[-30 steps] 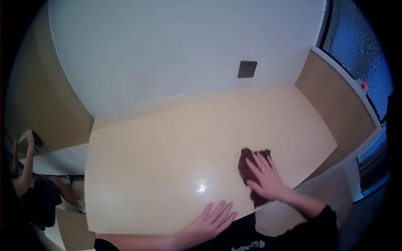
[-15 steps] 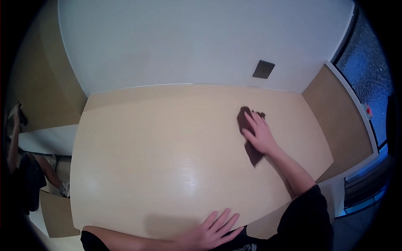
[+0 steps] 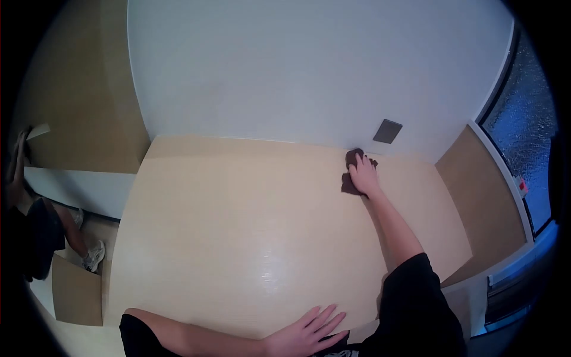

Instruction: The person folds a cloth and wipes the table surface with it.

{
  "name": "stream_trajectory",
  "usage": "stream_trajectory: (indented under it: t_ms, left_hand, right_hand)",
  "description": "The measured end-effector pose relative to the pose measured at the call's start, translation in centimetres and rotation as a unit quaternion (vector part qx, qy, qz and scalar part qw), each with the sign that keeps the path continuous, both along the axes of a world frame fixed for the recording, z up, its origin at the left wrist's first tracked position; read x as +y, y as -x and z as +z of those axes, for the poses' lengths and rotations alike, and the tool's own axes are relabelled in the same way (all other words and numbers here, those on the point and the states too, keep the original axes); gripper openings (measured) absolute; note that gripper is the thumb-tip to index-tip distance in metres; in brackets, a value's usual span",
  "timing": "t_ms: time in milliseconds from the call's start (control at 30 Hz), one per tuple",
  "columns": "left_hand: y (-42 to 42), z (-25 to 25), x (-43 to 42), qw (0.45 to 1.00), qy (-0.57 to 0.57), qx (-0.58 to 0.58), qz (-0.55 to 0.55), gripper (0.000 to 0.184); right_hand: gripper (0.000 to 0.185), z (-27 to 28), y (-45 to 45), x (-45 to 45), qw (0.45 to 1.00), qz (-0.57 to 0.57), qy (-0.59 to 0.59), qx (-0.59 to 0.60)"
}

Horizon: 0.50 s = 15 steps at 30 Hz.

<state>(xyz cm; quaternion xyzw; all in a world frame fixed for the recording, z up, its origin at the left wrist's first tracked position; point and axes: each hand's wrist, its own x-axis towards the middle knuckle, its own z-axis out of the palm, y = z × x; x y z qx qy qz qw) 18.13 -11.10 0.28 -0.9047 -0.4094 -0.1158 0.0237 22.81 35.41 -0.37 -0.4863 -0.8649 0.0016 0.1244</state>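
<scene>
A dark brown cloth [image 3: 352,183] lies on the light wooden tabletop [image 3: 238,208] near its far edge, close to the wall. My right hand [image 3: 364,175] presses on the cloth from above, arm stretched forward, with folds showing to the left and beyond the fingers. At the near edge of the tabletop is my left hand [image 3: 303,333], palm down, fingers spread, with nothing in it.
A white wall [image 3: 297,71] with a dark rectangular plate [image 3: 388,131] rises behind the tabletop. Wooden panels [image 3: 488,190] border the right side, below a textured window. At far left, another person's leg and shoe [image 3: 93,257] show beside a lower wooden piece [image 3: 77,291].
My right hand has pushed the cloth farther away, up to the wall side of the tabletop, and the cloth is more bunched. My left hand stays by the near edge. The view has shifted slightly.
</scene>
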Motion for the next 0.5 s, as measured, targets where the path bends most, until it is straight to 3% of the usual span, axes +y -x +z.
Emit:
stream_trajectory:
  t_ms: [200, 267, 333, 500]
  left_hand:
    - [0.0, -0.6, 0.6, 0.998, 0.037, 0.034, -0.035, 0.060]
    - [-0.1, -1.0, 0.6, 0.997, 0.061, 0.021, -0.045, 0.060]
    - [0.1, -2.2, 0.4, 0.996, 0.049, -0.063, -0.035, 0.059]
    - [1.2, 1.7, 0.8, 0.995, 0.073, -0.053, -0.043, 0.057]
  right_hand:
    - [0.058, 0.8, -7.7, -10.1, 0.982, 0.185, -0.015, 0.020]
    - [0.060, 2.0, -10.8, -15.7, 0.980, 0.198, 0.008, 0.014]
    - [0.062, 3.2, -14.2, -20.9, 0.980, 0.195, 0.040, 0.012]
    - [0.062, 4.5, -20.9, -27.6, 0.981, 0.146, 0.115, 0.057]
